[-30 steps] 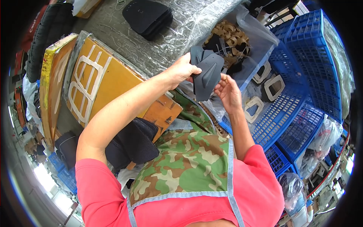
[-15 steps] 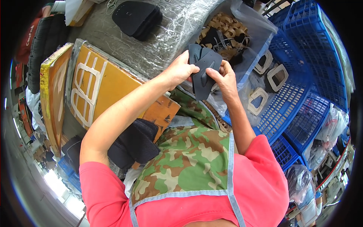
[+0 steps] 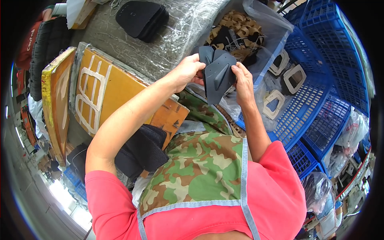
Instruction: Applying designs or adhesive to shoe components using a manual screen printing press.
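Dark grey, thin moulded pieces [image 3: 221, 71] with small holes and a raised ridge are fanned over one another between my two hands. My left hand [image 3: 187, 73] pinches them along their left edge, fingers bent behind. On the other side, my right hand [image 3: 243, 83] grips the right edge between thumb and fingers. The pieces are held up in front of the grey bin's near corner, tilted, with a pointed end hanging down. How many there are I cannot tell. A stack of black rounded panels [image 3: 141, 19] lies on the plastic-covered table beyond my left hand.
A plastic-lined grey bin [image 3: 276, 52] holds tan curled scraps [image 3: 239, 25] and black bits. Blue crates [image 3: 308, 114] stand at the right, with white-rimmed frame pieces [image 3: 294, 80] in one. Wooden boards [image 3: 105, 86] lean at the left beside black mesh fabric [image 3: 141, 150].
My right thumb has slid from the pieces' face to their right edge. My left thumb has also drawn back toward the left edge, leaving more of the front piece showing.
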Demonstrator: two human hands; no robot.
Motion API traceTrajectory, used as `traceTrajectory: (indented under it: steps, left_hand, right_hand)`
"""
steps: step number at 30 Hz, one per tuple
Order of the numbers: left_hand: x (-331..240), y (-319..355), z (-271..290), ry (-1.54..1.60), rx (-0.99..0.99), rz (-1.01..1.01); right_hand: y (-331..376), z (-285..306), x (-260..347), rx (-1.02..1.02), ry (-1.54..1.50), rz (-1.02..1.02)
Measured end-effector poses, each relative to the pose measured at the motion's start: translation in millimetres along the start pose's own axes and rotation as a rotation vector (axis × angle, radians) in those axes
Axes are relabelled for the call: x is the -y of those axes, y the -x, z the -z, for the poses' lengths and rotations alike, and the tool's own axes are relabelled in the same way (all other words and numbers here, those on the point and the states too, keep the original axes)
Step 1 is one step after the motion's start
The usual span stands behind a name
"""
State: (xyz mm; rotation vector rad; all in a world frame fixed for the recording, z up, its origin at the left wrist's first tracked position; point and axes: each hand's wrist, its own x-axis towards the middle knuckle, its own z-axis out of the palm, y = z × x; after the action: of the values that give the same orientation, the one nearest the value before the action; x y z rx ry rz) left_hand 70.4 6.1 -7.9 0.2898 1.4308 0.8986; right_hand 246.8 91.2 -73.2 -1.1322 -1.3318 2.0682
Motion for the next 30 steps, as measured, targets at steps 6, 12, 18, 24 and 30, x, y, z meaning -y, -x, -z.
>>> traceTrajectory:
  steps: [6,12,18,24,30]
  left_hand:
    - [4.2,-6.3,5.1,-0.022,-0.009,0.005]
    - [5.5,-6.8,8.5,-0.029,-0.016,0.013]
    - [5.3,-6.7,9.5,-0.024,-0.01,0.017]
    - [5.3,-7.3,8.5,-0.036,-0.007,0.027]
    - [5.3,-7.2,7.8,-0.041,-0.005,0.023]
  right_hand:
    - [0.3,1.3,1.0,0.003,-0.085,-0.062]
    - [0.4,4.0,0.2,-0.027,-0.092,-0.073]
    - [-1.3,10.9,-5.6,-0.029,-0.101,-0.058]
    - [1.2,12.8,-2.8,-0.031,-0.103,-0.074]
    - [1.8,14.2,-2.0,-0.032,-0.096,-0.082]
